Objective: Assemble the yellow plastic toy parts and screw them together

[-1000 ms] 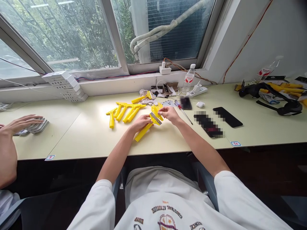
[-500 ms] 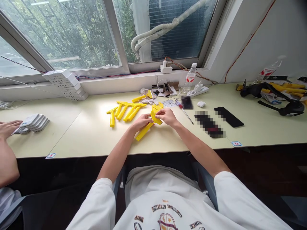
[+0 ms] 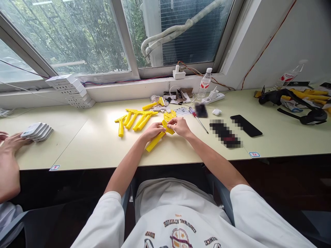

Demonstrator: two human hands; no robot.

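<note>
Both of my hands work on a yellow plastic scraper just above the table, its handle pointing down toward the front edge. My left hand is closed around it where the handle meets the head. With thumb and fingers pinched, my right hand grips a flat yellow plate at the head end. Loose yellow plates lie just behind my hands. Several more yellow scrapers rest in a row to the left. Another scraper with a pale head sits farther back.
A screwdriver lies right of my hands beside a white sheet with small dark bits. A water bottle and power strip stand behind. A black phone-like slab lies right. At left, another person's hand touches stacked pale pieces.
My hands stay nearly in place, the right one shifting slightly on the yellow plate. At the left, the other person's hand has moved and a second hand shows at the edge.
</note>
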